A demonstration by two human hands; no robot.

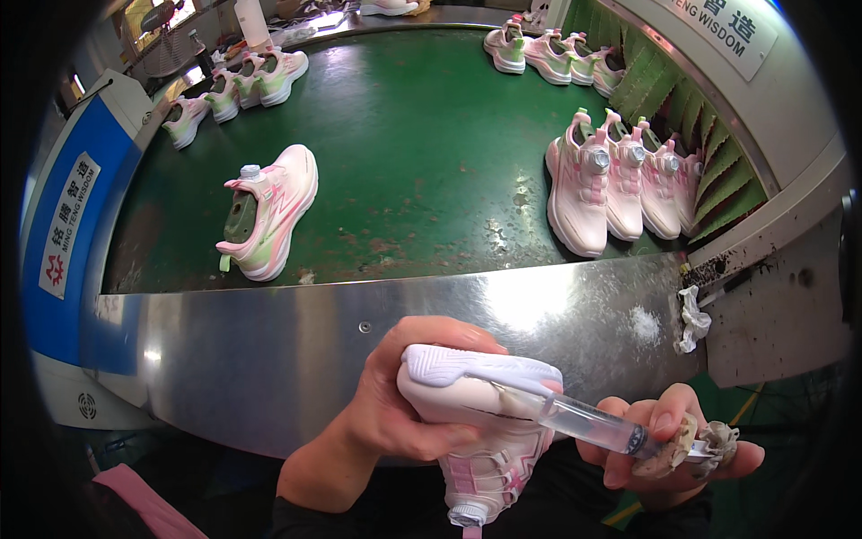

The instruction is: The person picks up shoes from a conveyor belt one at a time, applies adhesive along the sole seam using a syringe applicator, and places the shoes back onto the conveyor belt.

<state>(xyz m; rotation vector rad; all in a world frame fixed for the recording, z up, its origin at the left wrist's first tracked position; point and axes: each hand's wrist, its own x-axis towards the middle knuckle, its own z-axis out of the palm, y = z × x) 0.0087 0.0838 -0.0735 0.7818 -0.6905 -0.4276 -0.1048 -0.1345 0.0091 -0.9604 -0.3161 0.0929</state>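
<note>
My left hand (386,395) grips a pale pink and white sneaker (458,404) in front of the metal edge. The shoe is turned over, toe toward me to the left, its ribbed white sole facing up and its dial lace closure hanging low. In my right hand (664,436) is a clear plastic syringe (588,422), its barrel pointing left. The syringe's tip meets the shoe along the seam between sole and upper, where a dark line shows. Dirty greyish wrapping (682,449) covers the syringe's rear end between my fingers.
One pink sneaker (278,211) lies on the green conveyor belt (404,153). Several more sneakers (584,189) stand at the right, with other groups at the far left and far right. A steel ledge (269,359) edges the belt; crumpled white tissue (691,321) sits at its right end.
</note>
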